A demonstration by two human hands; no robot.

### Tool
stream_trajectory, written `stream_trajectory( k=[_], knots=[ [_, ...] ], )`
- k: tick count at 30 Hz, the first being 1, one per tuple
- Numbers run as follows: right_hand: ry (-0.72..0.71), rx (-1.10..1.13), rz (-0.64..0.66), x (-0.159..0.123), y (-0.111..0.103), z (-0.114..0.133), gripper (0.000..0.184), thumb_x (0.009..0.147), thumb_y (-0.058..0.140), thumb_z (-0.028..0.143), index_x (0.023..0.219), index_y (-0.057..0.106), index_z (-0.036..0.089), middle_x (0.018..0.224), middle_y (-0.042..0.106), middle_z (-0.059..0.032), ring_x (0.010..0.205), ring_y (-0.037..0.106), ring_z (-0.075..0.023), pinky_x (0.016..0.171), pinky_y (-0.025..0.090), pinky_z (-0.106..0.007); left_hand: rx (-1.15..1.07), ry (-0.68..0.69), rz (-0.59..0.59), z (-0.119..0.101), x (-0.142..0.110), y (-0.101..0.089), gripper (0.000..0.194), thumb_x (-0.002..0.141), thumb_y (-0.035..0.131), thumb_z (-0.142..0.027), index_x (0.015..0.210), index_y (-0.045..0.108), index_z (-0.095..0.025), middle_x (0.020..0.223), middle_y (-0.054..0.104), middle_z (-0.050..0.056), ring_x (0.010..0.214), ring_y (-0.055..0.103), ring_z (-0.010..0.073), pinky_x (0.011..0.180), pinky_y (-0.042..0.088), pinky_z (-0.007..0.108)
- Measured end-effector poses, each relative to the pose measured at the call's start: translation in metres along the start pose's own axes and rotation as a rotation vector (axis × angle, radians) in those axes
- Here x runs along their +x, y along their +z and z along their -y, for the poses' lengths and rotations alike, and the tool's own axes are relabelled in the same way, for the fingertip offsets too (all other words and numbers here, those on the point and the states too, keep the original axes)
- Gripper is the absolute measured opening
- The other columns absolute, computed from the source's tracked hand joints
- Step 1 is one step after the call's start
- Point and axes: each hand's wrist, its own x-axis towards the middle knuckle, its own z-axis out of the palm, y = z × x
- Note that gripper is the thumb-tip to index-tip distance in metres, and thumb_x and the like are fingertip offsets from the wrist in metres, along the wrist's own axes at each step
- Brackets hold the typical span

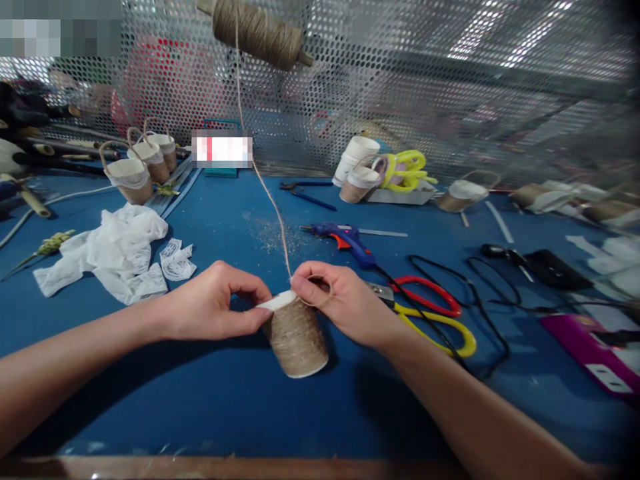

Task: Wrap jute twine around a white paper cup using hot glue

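A paper cup (pixel 299 337) wound with brown twine hangs tilted between my hands, its white rim showing at the top. My left hand (pixel 215 303) pinches that rim from the left side. At the rim's right, my right hand (pixel 340 297) is closed with thumb and fingertips on the twine (pixel 280 220), and a small loop of it curls by the thumb. From there the strand runs up to a twine spool (pixel 257 33) on a rod in front of the mesh.
Behind the cup lie a blue glue gun (pixel 345 239), pliers (pixel 310 193) and red-and-yellow-handled scissors (pixel 435 313). White lace (pixel 115 250) is heaped at left, near several small handled cups (pixel 131 177). Stacked white cups (pixel 357 157) stand at back. A purple power strip (pixel 585 350) and cords occupy the right.
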Motion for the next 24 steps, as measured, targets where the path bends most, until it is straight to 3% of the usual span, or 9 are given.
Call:
stream_trajectory(
  k=[24],
  knots=[
    [0.03, 0.004, 0.031, -0.0001, 0.0013, -0.0039, 0.03, 0.08, 0.052, 0.045, 0.07, 0.052, 0.016, 0.06, 0.044, 0.0035, 0.054, 0.038, -0.0085, 0.05, 0.031, -0.023, 0.053, -0.008, 0.054, 0.0044, 0.0016, 0.0014, 0.019, 0.078, 0.05, -0.02, 0.073, 0.065, -0.009, 0.059, 0.061, 0.0, 0.053, 0.047, 0.0075, 0.05, 0.038, 0.016]
  ],
)
